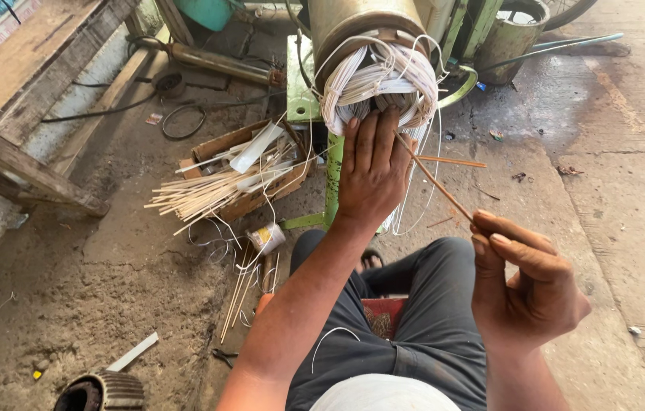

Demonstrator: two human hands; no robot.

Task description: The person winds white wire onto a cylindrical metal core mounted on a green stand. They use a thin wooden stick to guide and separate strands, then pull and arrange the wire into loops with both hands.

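Observation:
My left hand [372, 171] presses its fingers against a bundle of white coil wires [379, 80] that bulges out of a round metal motor housing [353, 23]. My right hand [524, 281] pinches the near end of a thin wooden stick [433, 179]. The stick slants up to the left, and its far tip reaches the wires beside my left fingers. Loose white strands hang down from the bundle past my left wrist.
A cardboard box [250, 164] full of pale sticks and strips lies on the dirty floor at left. A roll of tape [265, 237] sits near it. A green metal stand [332, 183] holds the housing. A wooden bench [25, 84] stands at far left. A ribbed motor part [102, 392] lies at bottom left.

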